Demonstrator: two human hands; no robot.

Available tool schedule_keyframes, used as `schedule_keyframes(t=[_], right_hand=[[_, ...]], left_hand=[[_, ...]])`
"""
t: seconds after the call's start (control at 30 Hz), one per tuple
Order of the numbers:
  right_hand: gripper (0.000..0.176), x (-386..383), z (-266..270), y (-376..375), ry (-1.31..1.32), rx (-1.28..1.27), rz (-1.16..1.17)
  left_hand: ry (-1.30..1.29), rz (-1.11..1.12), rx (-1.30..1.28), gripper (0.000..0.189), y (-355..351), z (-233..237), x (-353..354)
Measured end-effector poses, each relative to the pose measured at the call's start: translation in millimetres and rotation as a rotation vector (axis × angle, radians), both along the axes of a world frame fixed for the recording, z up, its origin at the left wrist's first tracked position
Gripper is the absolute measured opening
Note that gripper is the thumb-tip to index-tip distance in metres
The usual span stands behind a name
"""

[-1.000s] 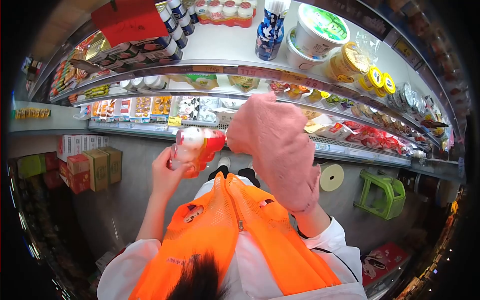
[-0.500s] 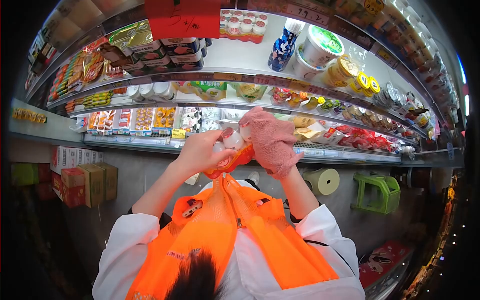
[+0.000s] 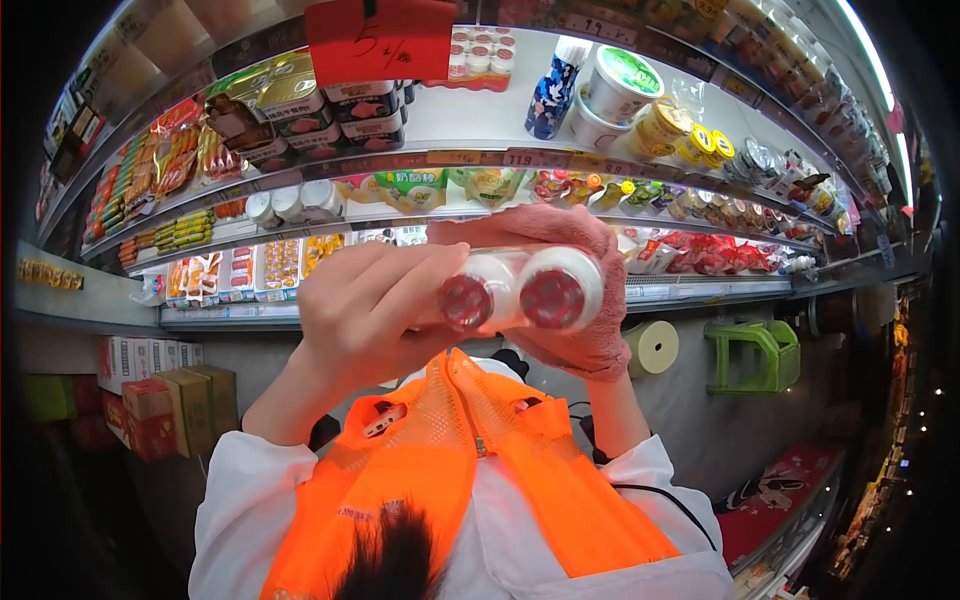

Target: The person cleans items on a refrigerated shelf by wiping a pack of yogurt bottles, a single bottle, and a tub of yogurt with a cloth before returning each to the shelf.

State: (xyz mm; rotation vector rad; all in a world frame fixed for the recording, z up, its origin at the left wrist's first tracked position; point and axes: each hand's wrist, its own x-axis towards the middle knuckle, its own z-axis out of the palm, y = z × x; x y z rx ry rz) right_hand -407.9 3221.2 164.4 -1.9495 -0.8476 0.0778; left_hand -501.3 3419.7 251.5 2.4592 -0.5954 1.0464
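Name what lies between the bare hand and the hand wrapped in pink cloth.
In the head view, a pack of small white bottles with red caps sits between the left hand and the cloth-covered right hand, touching both.

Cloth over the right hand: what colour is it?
The cloth is pink; the head view shows it best.

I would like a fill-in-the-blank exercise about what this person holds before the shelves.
1. The left hand is bare; a ____ cloth covers the right hand.
2. Both hands grip a pack of white bottles whose caps are ____.
3. The person's mesh vest is ____.
Missing words: pink; red; orange.
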Motion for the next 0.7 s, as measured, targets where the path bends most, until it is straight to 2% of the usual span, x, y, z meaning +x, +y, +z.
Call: schedule_keyframes(t=[0.07, 0.17, 0.27, 0.33, 0.43, 0.53, 0.63, 0.7], right_hand=[[0.019, -7.6, 11.8, -6.4, -0.107, -0.102, -0.060], [0.016, -24.6, 43.7, -8.6, -0.316, -0.238, -0.226], [0.014, -23.4, 28.1, -11.8, -0.402, -0.282, -0.355], [0.008, -9.5, -24.8, -28.7, -0.330, -0.308, -0.319], [0.009, -3.7, -34.1, -39.3, -0.028, -0.180, -0.364], [0.011, -3.6, -55.3, -40.6, 0.503, 0.405, -0.375], [0.009, -7.7, -61.4, -41.1, 0.507, 0.420, -0.316], [0.010, -11.9, -58.9, -39.4, 0.512, 0.406, -0.286]], left_hand=[[-0.098, -0.031, -0.028, 0.030, -2.2, 28.9, -14.8], [-0.215, -0.078, -0.064, 0.021, -4.9, 46.0, -28.0], [-0.207, -0.092, -0.113, 0.016, -12.7, 50.9, -33.2], [-0.178, -0.091, -0.132, 0.015, -17.4, 52.1, -35.1], [-0.193, -0.064, -0.154, 0.014, -22.8, 51.1, -34.4], [-0.214, -0.045, -0.193, 0.014, -26.8, 50.3, -35.9], [-0.242, -0.059, -0.195, 0.020, -26.6, 45.4, -31.8], [-0.109, -0.112, -0.170, 0.028, -19.5, 37.8, -23.7]])
